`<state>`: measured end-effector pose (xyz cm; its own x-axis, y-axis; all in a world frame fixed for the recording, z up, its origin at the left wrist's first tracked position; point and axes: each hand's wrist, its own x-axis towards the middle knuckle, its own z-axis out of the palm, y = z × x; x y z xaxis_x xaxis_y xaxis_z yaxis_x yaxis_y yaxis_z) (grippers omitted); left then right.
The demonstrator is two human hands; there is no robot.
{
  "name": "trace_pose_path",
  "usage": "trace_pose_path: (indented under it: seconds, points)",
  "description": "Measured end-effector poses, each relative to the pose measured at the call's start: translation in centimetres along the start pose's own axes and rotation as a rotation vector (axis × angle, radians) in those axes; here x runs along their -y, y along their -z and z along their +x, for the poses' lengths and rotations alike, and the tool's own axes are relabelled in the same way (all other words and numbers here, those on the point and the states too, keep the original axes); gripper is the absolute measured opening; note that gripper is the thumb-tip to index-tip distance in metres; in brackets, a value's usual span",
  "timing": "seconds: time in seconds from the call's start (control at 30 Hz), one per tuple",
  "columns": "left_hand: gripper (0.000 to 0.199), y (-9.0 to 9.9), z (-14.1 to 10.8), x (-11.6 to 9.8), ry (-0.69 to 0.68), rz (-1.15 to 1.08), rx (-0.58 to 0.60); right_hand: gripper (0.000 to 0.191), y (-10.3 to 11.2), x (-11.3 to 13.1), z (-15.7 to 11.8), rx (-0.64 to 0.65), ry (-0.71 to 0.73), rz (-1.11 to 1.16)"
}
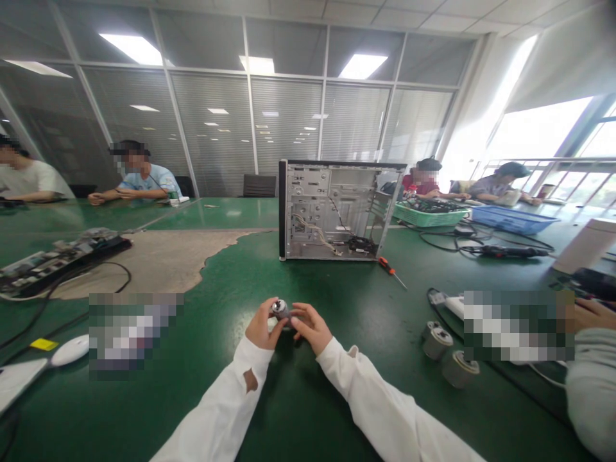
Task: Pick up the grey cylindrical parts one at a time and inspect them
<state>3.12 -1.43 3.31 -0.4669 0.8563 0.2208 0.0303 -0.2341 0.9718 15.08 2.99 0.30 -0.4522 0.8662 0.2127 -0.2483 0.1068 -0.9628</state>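
Between my two hands, low over the green table, is a small cylindrical metal motor (280,309), its round end with dark marks facing up. My left hand (260,328) grips it from the left, with thumb and fingers wrapped round it. From the right, my right hand (312,327) closes its thumb and fingertips on the lower side; something small and dark shows below those fingers, too small to name. Two larger metal cylinders (437,340) of a similar kind stand to the right of my right forearm.
Ahead stands an opened computer case (332,212), with an orange-handled screwdriver (391,272) by its right corner. Green basket (430,215) and blue basket (513,219) lie behind cables at the right. Power strips and a white mouse (70,350) lie left. A neighbour's sleeve (591,385) is at the right edge.
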Motion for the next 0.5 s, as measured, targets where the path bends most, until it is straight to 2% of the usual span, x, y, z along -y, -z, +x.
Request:
trace_pose_path:
  seconds: [0.1, 0.27, 0.37, 0.5]
  points:
    - [0.045, -0.1, -0.5, 0.4, -0.063, 0.170, 0.095, 0.045, 0.0, -0.6, 0.4, -0.041, -0.071, 0.102]
    - [0.039, -0.3, -0.9, 0.5, -0.181, 0.209, 0.125, 0.050, 0.1, -1.1, 0.6, -0.102, -0.165, 0.201]
    - [0.038, -0.1, -0.7, -0.5, -0.110, 0.196, 0.254, 0.052, 0.1, -0.7, 0.5, -0.104, -0.197, 0.210]
    - [0.036, 0.1, -0.6, -1.6, 0.022, 0.037, 0.247, 0.053, 0.3, 0.3, 0.2, -0.079, -0.265, 0.256]
